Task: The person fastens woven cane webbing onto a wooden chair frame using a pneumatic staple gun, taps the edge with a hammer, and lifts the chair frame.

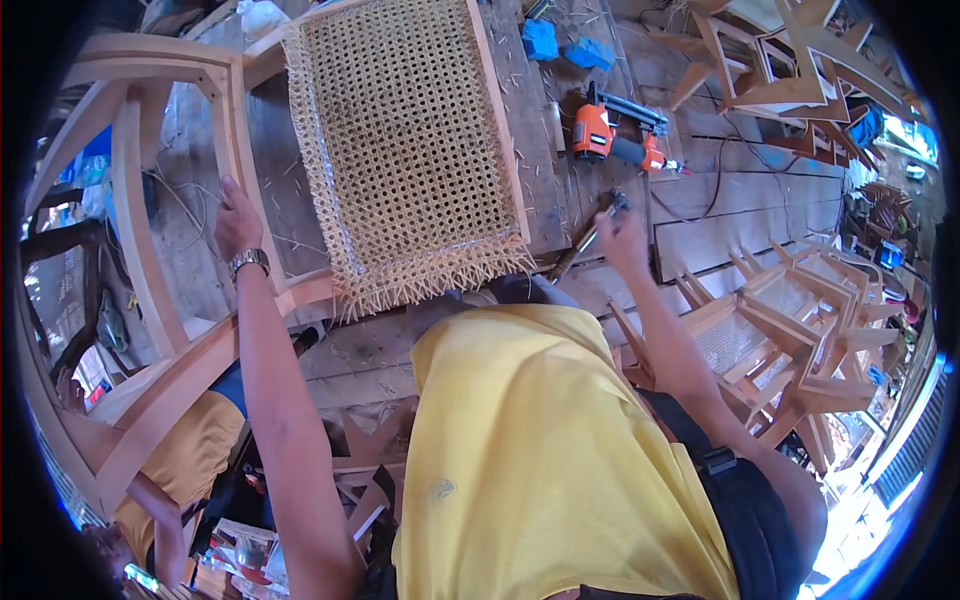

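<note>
A wooden chair frame (232, 130) lies on the bench at the left, with a panel of woven cane webbing (410, 140) across its seat; loose strands fringe the webbing's near and left edges. My left hand (238, 218) grips a curved rail of the frame, left of the webbing. To the right of the webbing, my right hand (625, 240) is closed on what looks like a hammer (577, 250), close to its dark metal head. The hammer's handle slants down and left from my fingers. An orange and black nail gun (597, 130) rests on the boards beyond my right hand.
Two blue blocks (588, 53) sit at the far side of the bench. A hose (715, 190) runs right from the nail gun. Wooden chair frames stand at the far right (780, 60) and near right (780, 330). Another person's arm (160, 510) shows at lower left.
</note>
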Action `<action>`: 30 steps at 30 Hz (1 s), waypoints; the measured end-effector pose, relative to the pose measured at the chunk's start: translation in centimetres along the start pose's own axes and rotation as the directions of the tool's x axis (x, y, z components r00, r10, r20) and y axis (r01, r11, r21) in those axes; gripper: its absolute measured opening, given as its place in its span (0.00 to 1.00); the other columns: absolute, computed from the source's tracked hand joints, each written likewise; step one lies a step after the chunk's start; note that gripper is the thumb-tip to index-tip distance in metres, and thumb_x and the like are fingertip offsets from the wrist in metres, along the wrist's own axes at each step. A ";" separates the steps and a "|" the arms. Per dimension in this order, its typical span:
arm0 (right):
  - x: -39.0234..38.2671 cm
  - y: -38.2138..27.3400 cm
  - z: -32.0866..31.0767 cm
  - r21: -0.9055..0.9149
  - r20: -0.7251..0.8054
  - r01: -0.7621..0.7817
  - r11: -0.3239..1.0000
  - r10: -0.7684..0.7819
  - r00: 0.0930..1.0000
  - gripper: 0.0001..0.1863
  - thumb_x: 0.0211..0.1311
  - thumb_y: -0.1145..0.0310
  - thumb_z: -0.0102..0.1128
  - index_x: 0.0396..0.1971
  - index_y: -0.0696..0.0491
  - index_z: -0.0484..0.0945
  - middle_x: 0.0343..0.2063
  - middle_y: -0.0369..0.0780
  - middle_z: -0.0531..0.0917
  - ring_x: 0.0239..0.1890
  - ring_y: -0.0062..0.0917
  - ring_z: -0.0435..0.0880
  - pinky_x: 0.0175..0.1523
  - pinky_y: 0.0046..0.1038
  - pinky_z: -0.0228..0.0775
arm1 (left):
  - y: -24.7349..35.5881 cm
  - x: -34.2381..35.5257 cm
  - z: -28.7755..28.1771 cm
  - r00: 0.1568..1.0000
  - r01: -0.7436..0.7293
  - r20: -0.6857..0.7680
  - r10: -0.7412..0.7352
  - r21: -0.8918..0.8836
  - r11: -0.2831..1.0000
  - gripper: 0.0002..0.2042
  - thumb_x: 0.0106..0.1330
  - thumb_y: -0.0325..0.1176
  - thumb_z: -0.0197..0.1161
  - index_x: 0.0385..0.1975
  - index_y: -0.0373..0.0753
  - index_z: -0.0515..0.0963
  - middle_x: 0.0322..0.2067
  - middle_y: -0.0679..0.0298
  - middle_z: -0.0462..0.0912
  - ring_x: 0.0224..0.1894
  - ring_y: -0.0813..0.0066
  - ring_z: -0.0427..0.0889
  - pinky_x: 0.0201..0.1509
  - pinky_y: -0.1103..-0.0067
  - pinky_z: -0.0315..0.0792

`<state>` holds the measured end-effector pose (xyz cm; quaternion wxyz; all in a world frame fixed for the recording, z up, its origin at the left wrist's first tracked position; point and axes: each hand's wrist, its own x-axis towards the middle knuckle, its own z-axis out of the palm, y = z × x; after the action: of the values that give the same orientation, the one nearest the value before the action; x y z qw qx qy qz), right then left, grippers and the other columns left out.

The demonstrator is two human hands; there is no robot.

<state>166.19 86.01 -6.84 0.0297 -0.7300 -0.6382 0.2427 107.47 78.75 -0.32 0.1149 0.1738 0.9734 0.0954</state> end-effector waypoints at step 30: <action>-12.9 -3.6 3.3 0.278 -0.035 0.195 0.941 -0.192 0.981 0.20 0.71 0.54 0.44 0.33 0.59 0.68 0.24 0.59 0.76 0.33 0.58 0.76 0.34 0.50 0.65 | 0.7 -3.3 0.4 0.965 -0.164 -0.206 0.164 0.018 0.986 0.24 0.68 0.53 0.46 0.51 0.39 0.71 0.52 0.50 0.75 0.54 0.43 0.74 0.56 0.56 0.68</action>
<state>160.67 73.59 -4.40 0.1587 -0.6531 -0.6659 0.3237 110.82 78.25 0.04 0.0045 0.2429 0.9624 0.1216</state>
